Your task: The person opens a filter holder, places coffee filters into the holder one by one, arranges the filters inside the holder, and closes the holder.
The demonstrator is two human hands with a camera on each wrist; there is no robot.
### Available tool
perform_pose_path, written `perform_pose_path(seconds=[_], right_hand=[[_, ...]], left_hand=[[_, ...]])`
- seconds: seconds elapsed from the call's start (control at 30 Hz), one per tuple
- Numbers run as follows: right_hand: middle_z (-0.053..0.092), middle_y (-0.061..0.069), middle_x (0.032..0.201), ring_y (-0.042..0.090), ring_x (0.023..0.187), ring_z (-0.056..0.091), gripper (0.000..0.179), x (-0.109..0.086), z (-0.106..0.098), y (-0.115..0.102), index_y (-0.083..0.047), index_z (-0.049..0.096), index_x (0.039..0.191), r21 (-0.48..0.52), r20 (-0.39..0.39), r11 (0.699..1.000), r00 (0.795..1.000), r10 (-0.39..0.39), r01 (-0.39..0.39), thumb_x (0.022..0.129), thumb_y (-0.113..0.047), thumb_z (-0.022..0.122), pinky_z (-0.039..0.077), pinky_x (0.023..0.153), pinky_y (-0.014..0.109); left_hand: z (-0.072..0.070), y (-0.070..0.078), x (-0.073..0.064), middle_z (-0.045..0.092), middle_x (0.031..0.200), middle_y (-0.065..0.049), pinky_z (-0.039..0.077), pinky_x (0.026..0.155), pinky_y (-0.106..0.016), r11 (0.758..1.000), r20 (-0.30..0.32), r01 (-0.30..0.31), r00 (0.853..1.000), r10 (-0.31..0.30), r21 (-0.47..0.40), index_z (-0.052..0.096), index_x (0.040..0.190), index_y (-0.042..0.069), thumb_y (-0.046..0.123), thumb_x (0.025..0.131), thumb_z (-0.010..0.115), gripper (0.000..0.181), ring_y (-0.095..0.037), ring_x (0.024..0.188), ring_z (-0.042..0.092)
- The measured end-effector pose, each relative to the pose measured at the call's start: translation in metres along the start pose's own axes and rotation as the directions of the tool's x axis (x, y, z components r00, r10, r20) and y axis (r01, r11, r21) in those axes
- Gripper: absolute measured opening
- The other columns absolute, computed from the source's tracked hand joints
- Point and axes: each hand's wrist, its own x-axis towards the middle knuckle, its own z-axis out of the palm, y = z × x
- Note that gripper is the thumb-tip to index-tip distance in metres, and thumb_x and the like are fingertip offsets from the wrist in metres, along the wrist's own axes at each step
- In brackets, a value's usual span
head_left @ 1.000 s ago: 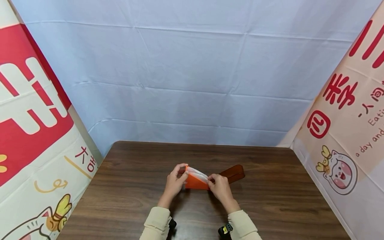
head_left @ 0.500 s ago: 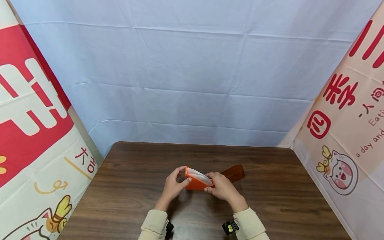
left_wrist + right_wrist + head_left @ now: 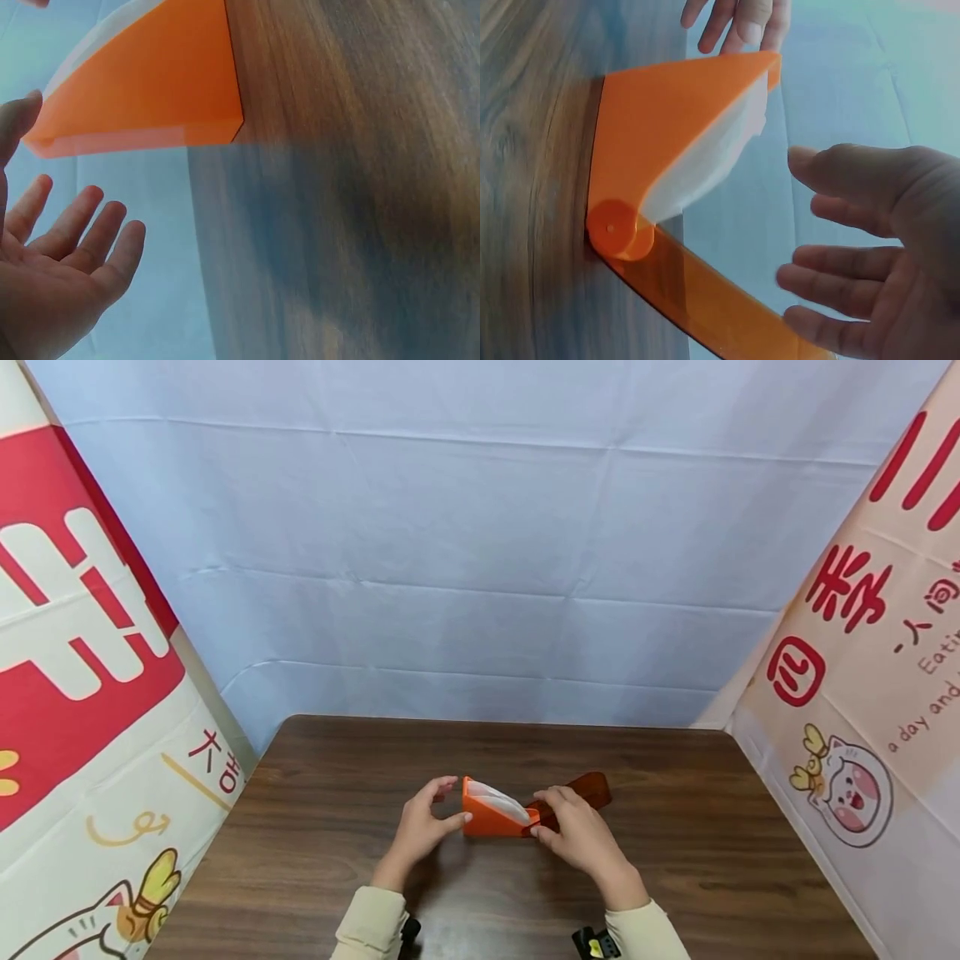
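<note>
An orange holder (image 3: 491, 821) with a slanted open top stands on the table, white papers (image 3: 495, 799) tucked inside. Its see-through amber lid (image 3: 594, 789) is hinged at the low right end and swung back to the right. The left hand (image 3: 422, 825) is at the tall left end, fingers spread and thumb tip right at the edge. Beside the hinge is the right hand (image 3: 583, 832), fingers loosely bent. In the right wrist view the right hand (image 3: 877, 247) has nothing in its grasp, and its lower fingertips overlap the lid (image 3: 712, 300).
The brown wooden table (image 3: 330, 793) has a pale blue cloth (image 3: 465, 543) hanging behind it. Printed cloths hang at the left (image 3: 75, 635) and right (image 3: 862, 693) sides.
Both hands have let go of the white papers, which now lie lower in the holder. The left hand has drawn back leftward; the right hand has moved right, over the lid's hinge end.
</note>
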Motion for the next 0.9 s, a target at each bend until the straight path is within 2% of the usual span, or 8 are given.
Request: perform_pose_path(seconds=[0.13, 0.27, 0.37, 0.53, 0.67, 0.8, 0.9], right_hand=[[0.049, 0.02, 0.127, 0.036, 0.109, 0.052, 0.045, -0.006, -0.004, 0.006, -0.004, 0.061, 0.117, -0.013, -0.083, 1.0, 0.997, -0.006, 0.005, 0.076, -0.016, 0.078, 0.046, 0.082, 0.05], [0.046, 0.021, 0.13, 0.037, 0.111, 0.05, 0.044, -0.011, -0.006, 0.013, -0.005, 0.062, 0.115, -0.029, -0.173, 0.999, 0.984, -0.039, 0.034, 0.074, -0.012, 0.079, 0.046, 0.082, 0.051], [0.047, 0.022, 0.129, 0.039, 0.11, 0.049, 0.045, -0.014, -0.006, 0.02, -0.004, 0.063, 0.113, -0.056, -0.251, 0.996, 0.964, -0.085, 0.073, 0.072, -0.01, 0.081, 0.044, 0.082, 0.055], [0.049, 0.025, 0.125, 0.042, 0.108, 0.048, 0.048, -0.015, -0.005, 0.032, -0.003, 0.063, 0.11, -0.095, -0.375, 0.99, 0.917, -0.137, 0.108, 0.067, -0.005, 0.083, 0.039, 0.08, 0.06], [0.047, 0.025, 0.126, 0.045, 0.109, 0.045, 0.052, -0.017, -0.004, 0.041, -0.001, 0.061, 0.113, -0.078, -0.431, 0.995, 0.897, -0.096, 0.07, 0.066, -0.003, 0.083, 0.035, 0.08, 0.061], [0.044, 0.026, 0.13, 0.046, 0.113, 0.041, 0.058, -0.017, -0.002, 0.05, 0.001, 0.055, 0.121, -0.014, -0.439, 1.0, 0.898, -0.016, 0.01, 0.069, -0.003, 0.081, 0.03, 0.084, 0.063], [0.043, 0.027, 0.131, 0.046, 0.114, 0.041, 0.065, -0.016, 0.0, 0.056, 0.003, 0.049, 0.128, 0.042, -0.426, 0.999, 0.904, 0.035, -0.019, 0.07, -0.003, 0.08, 0.031, 0.085, 0.064]], left_hand=[[0.003, 0.001, 0.003, 0.058, 0.119, -0.015, 0.043, 0.087, -0.051, 1.0, -0.006, -0.008, 1.0, 0.008, -0.004, 0.055, 0.124, 0.007, 0.02, 0.072, 0.082, 0.06, -0.033, 0.107, 0.054], [0.007, 0.0, 0.006, 0.06, 0.117, -0.012, 0.044, 0.087, -0.048, 1.0, -0.021, -0.021, 1.0, 0.021, 0.001, 0.056, 0.122, 0.009, 0.017, 0.07, 0.083, 0.06, -0.032, 0.105, 0.055], [0.008, -0.002, 0.007, 0.061, 0.115, -0.009, 0.044, 0.086, -0.05, 1.0, -0.035, -0.016, 0.999, 0.015, -0.007, 0.057, 0.121, 0.011, 0.015, 0.069, 0.084, 0.059, -0.033, 0.104, 0.056], [0.011, -0.005, 0.009, 0.062, 0.112, -0.004, 0.046, 0.08, -0.051, 0.999, -0.046, 0.005, 0.999, -0.007, -0.041, 0.059, 0.119, 0.015, 0.013, 0.069, 0.083, 0.055, -0.03, 0.102, 0.057], [0.014, -0.009, 0.01, 0.062, 0.11, -0.002, 0.048, 0.078, -0.045, 1.0, -0.029, 0.007, 1.0, -0.007, -0.029, 0.058, 0.119, 0.015, 0.014, 0.07, 0.083, 0.055, -0.027, 0.1, 0.058], [0.016, -0.012, 0.011, 0.062, 0.108, -0.001, 0.049, 0.078, -0.039, 1.0, -0.011, 0.021, 1.0, -0.021, -0.021, 0.057, 0.12, 0.014, 0.014, 0.07, 0.083, 0.056, -0.021, 0.097, 0.058], [0.018, -0.015, 0.011, 0.063, 0.107, -0.001, 0.05, 0.078, -0.036, 0.999, -0.01, 0.031, 0.999, -0.031, -0.028, 0.057, 0.119, 0.011, 0.013, 0.07, 0.083, 0.056, -0.019, 0.096, 0.059]])
